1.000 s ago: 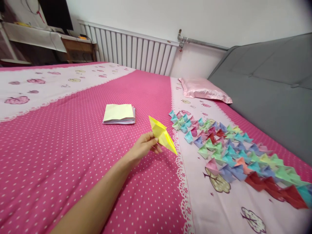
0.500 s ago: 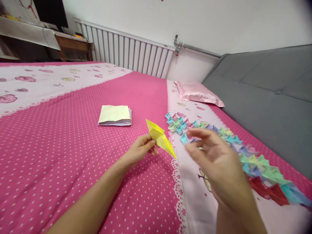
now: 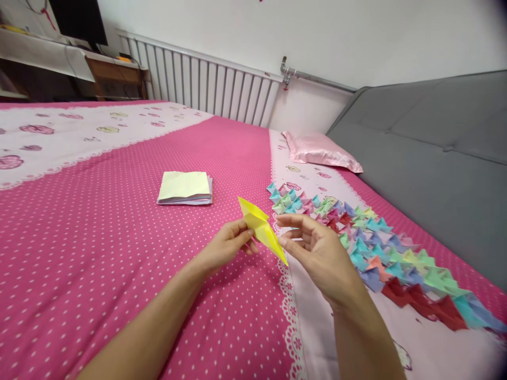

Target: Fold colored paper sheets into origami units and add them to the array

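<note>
Now the right hand (image 3: 319,252) has come closer, fingers parted — the left hand (image 3: 232,240) still pinches yellow paper (image 3: 258,224).

No text, label, brand, number or sign can be read anywhere in view. The yellow folded paper (image 3: 260,228), the stack of paper sheets (image 3: 184,186) and the small paper boats (image 3: 396,270) show no legible writing; the bedspread (image 3: 119,237) bears only printed dots, lacy edging and tree-like motifs, and the dark monitor (image 3: 79,21) at the far left gives no readable characters.
</note>
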`<state>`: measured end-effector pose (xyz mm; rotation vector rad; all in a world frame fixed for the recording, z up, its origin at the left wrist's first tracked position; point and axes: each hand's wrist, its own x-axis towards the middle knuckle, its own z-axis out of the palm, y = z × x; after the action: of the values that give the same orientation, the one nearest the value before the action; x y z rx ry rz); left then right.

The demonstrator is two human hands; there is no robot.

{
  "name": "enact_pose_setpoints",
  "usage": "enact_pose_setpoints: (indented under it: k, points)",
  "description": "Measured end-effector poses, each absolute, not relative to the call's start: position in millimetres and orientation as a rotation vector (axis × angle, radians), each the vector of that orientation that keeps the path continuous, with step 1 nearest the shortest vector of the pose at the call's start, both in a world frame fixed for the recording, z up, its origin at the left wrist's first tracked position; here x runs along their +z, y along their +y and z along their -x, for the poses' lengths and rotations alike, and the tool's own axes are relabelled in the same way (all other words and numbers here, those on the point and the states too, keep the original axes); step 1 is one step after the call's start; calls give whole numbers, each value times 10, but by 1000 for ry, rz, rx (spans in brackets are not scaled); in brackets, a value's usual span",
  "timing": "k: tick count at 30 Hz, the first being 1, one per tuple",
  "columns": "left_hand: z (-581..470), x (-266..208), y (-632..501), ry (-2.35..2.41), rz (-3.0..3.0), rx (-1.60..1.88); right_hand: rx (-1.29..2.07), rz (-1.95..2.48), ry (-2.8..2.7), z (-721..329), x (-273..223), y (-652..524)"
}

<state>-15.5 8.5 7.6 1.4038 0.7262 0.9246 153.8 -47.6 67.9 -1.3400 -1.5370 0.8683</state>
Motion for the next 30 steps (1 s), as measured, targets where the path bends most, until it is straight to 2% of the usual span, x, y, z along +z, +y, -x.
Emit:
enact_pose_setpoints:
  k: [7, 12, 30]
  points:
    - [153, 102, 40, 687, -1441, 823, 721, 1341, -1589, -1528, 624, -442]
    - [167, 123, -1, 647, -1465, 782, 852, 1304, -1613, -1528, 646, -443]
    - [78, 78, -79, 797, -1319, 963, 760, 1315, -1438, -1280, 337, -319]
